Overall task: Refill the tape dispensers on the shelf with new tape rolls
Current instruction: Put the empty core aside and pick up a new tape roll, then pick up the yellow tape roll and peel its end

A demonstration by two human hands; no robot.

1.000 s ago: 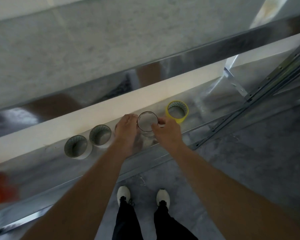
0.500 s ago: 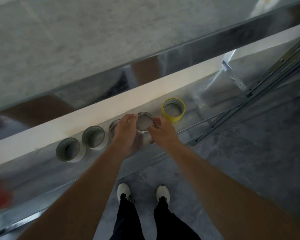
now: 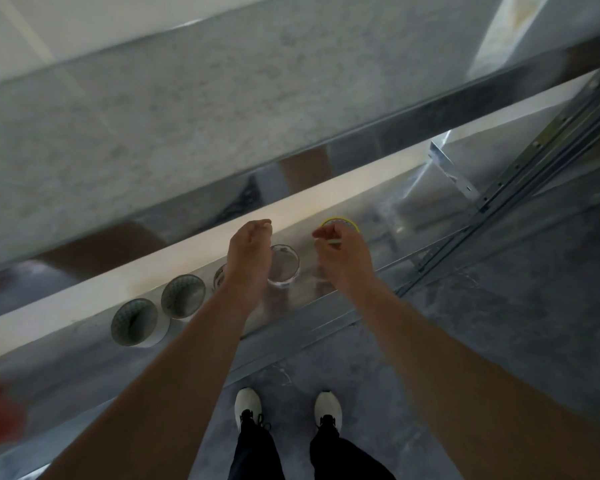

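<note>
A: What is the person wearing?
B: They're wearing dark trousers [image 3: 257, 455] and white shoes [image 3: 247, 405] with dark laces, and both forearms [image 3: 201, 341] are showing bare, no sleeves

Floor [image 3: 499, 323]: grey concrete, mottled, faint scuffs. Shelf [image 3: 84, 368]: polished metal, reflective, running diagonally across the view. Upper shelf [image 3: 153, 133]: grey, speckled surface with a shiny metal front edge. Wall [image 3: 222, 258]: pale strip behind the shelf, brightly lit. Upright [image 3: 534, 157]: perforated steel, at right. Bracket [image 3: 451, 169]: bolted beside it.
</note>
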